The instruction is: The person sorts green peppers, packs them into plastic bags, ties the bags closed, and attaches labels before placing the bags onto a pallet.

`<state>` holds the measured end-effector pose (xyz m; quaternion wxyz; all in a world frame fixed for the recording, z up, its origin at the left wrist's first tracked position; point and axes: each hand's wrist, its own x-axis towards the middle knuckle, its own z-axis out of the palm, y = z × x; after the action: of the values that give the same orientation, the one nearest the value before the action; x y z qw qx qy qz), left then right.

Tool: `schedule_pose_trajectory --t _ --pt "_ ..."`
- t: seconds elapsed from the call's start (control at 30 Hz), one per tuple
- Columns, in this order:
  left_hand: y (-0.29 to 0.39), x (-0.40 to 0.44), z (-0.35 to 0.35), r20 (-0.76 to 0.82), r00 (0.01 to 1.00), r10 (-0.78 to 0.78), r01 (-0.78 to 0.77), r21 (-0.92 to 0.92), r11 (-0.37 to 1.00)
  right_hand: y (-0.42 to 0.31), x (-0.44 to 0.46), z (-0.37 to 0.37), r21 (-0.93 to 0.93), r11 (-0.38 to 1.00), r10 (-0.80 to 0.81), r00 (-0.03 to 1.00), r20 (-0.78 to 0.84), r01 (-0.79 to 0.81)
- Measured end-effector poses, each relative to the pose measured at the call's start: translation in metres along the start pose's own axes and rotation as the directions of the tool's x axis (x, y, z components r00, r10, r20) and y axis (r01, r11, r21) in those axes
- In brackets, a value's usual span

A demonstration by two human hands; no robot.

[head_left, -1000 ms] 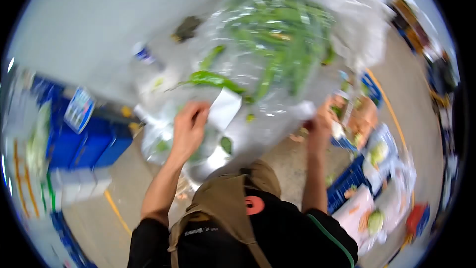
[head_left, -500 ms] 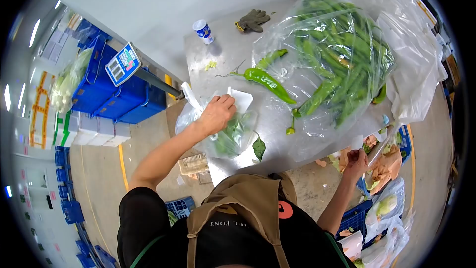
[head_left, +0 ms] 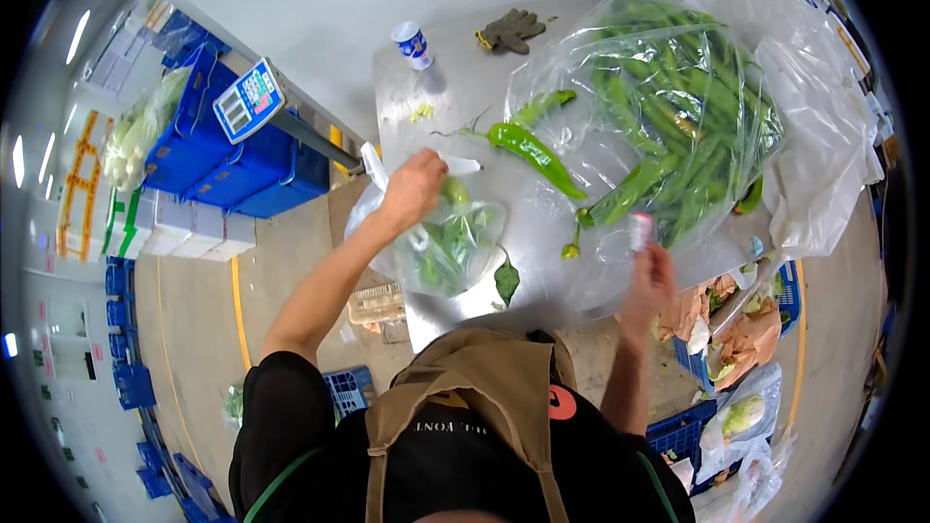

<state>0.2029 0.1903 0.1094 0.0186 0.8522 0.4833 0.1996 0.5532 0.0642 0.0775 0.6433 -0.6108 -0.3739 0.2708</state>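
Observation:
My left hand [head_left: 415, 188] is closed on the gathered neck of a small clear plastic bag [head_left: 450, 257] with green vegetables inside. A white piece [head_left: 465, 165] sticks out beside its fingers. My right hand [head_left: 655, 279], blurred, pinches a small white label with a pink-red end [head_left: 640, 230] over the table's front edge. Between the hands lie a loose green pepper [head_left: 535, 160] and a single green leaf [head_left: 506, 280]. Behind my right hand, a large clear bag [head_left: 678, 116] full of long green peppers covers the right side of the metal table [head_left: 465, 102].
A blue-and-white cup [head_left: 413, 46] and a grey glove [head_left: 511, 31] lie at the back. The scale display [head_left: 249, 102] stands at the left on its pole. Below the right edge are crates holding scraps [head_left: 746, 329]; blue bins [head_left: 276, 184] stand left.
My right hand has come up and left from beside the scrap crate to the table edge, carrying the small label. My left hand has shifted slightly up and left at the bag's neck.

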Motion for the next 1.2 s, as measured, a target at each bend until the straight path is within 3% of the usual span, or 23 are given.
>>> schedule_pose_trajectory --t 0.03,0.13,0.23,0.3,0.33,0.4,0.6,0.7,0.77,0.8,0.87,0.9,1.07,1.17,1.2 --pt "0.007 0.003 -0.008 -0.119 0.989 -0.084 0.069 -0.123 0.990 0.001 -0.006 0.019 -0.064 0.997 -0.034 0.995 0.098 0.041" --pt "0.024 0.001 -0.031 -0.199 0.962 -0.188 0.160 -0.148 0.976 -0.011 -0.030 0.075 -0.170 0.891 -0.381 0.897 0.223 0.420" --pt "0.022 -0.012 -0.030 -0.209 0.954 -0.215 0.189 -0.136 0.972 -0.011 -0.058 0.114 -0.094 0.752 -0.583 0.726 0.366 0.652" --pt "0.017 -0.019 -0.025 -0.229 0.947 -0.226 0.197 -0.143 0.970 0.008 -0.081 0.138 -0.015 0.695 -0.623 0.613 0.487 0.719" --pt "0.015 -0.023 -0.023 -0.235 0.944 -0.232 0.198 -0.156 0.968 0.018 -0.091 0.146 0.009 0.677 -0.578 0.525 0.625 0.736" --pt "0.010 -0.028 -0.020 -0.243 0.940 -0.238 0.197 -0.183 0.963 0.024 -0.101 0.154 0.034 0.638 -0.538 0.413 0.735 0.769" --pt "-0.002 -0.036 -0.022 -0.228 0.909 -0.350 0.270 -0.317 0.909 0.010 -0.098 0.138 -0.109 0.666 -0.430 0.499 0.752 0.738" --pt "-0.004 -0.037 -0.017 -0.207 0.892 -0.402 0.305 -0.379 0.874 0.027 -0.108 0.150 -0.123 0.628 -0.305 0.389 0.869 0.768" --pt "-0.007 -0.040 -0.013 -0.231 0.906 -0.354 0.279 -0.301 0.912 0.035 -0.106 0.157 -0.109 0.603 -0.255 0.321 0.912 0.790" --pt "-0.009 -0.041 -0.012 -0.242 0.913 -0.328 0.265 -0.259 0.929 0.028 -0.105 0.156 -0.121 0.620 -0.251 0.342 0.905 0.775" --pt "-0.009 -0.042 -0.016 -0.204 0.876 -0.437 0.360 -0.327 0.874 0.009 -0.104 0.155 -0.145 0.654 -0.244 0.388 0.889 0.742" --pt "-0.008 -0.042 -0.017 -0.184 0.853 -0.489 0.404 -0.360 0.841 0.016 -0.105 0.157 -0.122 0.631 -0.265 0.361 0.894 0.766" --pt "0.020 -0.032 -0.034 -0.313 0.889 -0.335 0.213 -0.363 0.907 0.030 -0.102 0.163 -0.043 0.578 -0.292 0.256 0.921 0.815" --pt "0.049 -0.029 -0.053 -0.284 0.942 -0.181 0.077 -0.340 0.937 0.012 -0.089 0.158 -0.108 0.735 -0.239 0.406 0.882 0.669" --pt "0.054 -0.029 -0.055 -0.269 0.955 -0.128 0.035 -0.324 0.945 0.007 -0.088 0.158 -0.137 0.693 -0.238 0.404 0.883 0.708"
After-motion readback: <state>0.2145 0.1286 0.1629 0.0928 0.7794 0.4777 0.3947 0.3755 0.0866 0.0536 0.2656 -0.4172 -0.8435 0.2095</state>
